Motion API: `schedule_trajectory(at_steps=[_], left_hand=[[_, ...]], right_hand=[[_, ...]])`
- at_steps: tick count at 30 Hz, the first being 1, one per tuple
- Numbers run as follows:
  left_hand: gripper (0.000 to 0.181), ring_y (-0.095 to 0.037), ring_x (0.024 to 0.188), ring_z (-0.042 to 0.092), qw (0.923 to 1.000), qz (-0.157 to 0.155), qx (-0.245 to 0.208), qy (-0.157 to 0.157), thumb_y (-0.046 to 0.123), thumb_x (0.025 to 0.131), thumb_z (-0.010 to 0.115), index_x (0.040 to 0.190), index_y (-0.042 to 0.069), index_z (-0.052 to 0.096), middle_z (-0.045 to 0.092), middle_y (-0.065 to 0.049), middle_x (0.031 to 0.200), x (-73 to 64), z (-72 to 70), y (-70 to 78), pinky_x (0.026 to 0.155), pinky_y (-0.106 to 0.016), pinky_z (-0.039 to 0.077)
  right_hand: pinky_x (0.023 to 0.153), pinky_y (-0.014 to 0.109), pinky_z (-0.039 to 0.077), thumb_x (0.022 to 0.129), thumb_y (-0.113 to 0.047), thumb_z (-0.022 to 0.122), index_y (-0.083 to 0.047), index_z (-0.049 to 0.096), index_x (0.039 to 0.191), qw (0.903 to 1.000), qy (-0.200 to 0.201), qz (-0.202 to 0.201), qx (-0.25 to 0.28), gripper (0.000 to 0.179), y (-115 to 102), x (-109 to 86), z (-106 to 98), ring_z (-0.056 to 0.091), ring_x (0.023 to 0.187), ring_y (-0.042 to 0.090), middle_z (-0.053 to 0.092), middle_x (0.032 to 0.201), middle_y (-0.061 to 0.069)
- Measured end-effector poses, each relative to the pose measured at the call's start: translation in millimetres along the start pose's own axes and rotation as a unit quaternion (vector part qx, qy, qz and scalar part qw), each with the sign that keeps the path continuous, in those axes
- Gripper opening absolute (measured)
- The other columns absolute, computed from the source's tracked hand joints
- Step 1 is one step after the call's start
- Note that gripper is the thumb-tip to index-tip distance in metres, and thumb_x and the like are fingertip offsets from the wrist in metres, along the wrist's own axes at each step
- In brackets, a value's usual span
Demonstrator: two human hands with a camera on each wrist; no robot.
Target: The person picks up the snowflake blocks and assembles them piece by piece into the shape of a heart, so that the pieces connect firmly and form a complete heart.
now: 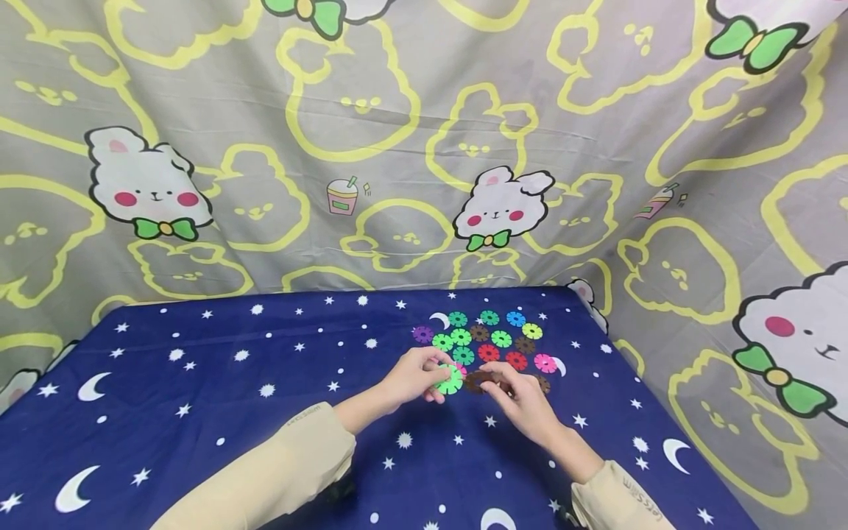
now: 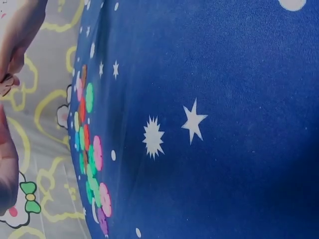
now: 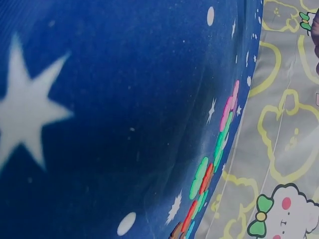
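Observation:
My left hand (image 1: 419, 374) pinches a light green notched plastic disc (image 1: 452, 380) by its left side. Facing it, my right hand (image 1: 520, 397) holds a dark brown notched disc (image 1: 475, 381) between thumb and fingers, its edge close to the green one. Part of a pink disc (image 1: 461, 369) shows just behind the green disc. At the left border of the left wrist view, my left hand (image 2: 6, 172) appears low and my right hand (image 2: 22, 37) high, both cut off by the frame.
Beyond the hands, loose discs lie flat on the blue star-printed cloth (image 1: 218, 397): purple (image 1: 422, 334), blue (image 1: 516, 319), yellow (image 1: 532, 331), red (image 1: 489, 353), pink (image 1: 546, 363), and several green and brown ones. A patterned curtain (image 1: 397, 110) hangs behind the table.

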State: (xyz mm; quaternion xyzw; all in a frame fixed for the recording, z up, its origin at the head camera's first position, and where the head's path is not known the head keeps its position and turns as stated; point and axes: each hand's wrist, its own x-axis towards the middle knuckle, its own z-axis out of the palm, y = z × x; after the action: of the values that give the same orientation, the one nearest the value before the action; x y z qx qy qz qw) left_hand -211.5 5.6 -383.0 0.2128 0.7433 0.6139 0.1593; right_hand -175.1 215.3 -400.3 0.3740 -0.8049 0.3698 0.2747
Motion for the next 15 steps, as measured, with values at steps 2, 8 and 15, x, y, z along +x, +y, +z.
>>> schedule_trajectory(at_steps=[2,8,15], left_hand=[[0.020,-0.009,0.046,0.058,1.0000,0.001,0.000,0.005,0.005,0.087,0.058,0.104,-0.006,0.058,0.065,-0.014,0.067,-0.6,-0.6,0.8,0.044,-0.022,0.047],[0.021,-0.007,0.044,0.056,1.0000,0.001,-0.009,-0.001,0.004,0.087,0.057,0.106,-0.006,0.058,0.062,-0.009,0.063,-1.8,-0.7,3.6,0.044,-0.020,0.046],[0.027,-0.008,0.048,0.057,0.9999,-0.003,-0.007,-0.013,0.004,0.087,0.058,0.112,-0.006,0.058,0.060,-0.007,0.061,-4.8,-2.0,7.2,0.051,-0.024,0.049]], right_hand=[[0.044,0.010,0.033,0.069,0.015,0.068,-0.002,0.056,0.103,1.0000,-0.005,-0.001,-0.006,0.039,4.9,-3.0,0.6,0.044,0.049,0.001,0.062,0.067,0.004],[0.046,0.011,0.037,0.083,-0.005,0.064,-0.004,0.058,0.104,0.9992,-0.009,-0.008,-0.038,0.022,4.7,-4.3,-0.9,0.046,0.051,0.001,0.061,0.070,0.000],[0.047,0.011,0.036,0.093,-0.027,0.051,-0.002,0.059,0.101,0.9967,0.006,-0.040,-0.070,0.027,4.7,-2.9,-2.0,0.044,0.050,0.002,0.062,0.071,0.001]])
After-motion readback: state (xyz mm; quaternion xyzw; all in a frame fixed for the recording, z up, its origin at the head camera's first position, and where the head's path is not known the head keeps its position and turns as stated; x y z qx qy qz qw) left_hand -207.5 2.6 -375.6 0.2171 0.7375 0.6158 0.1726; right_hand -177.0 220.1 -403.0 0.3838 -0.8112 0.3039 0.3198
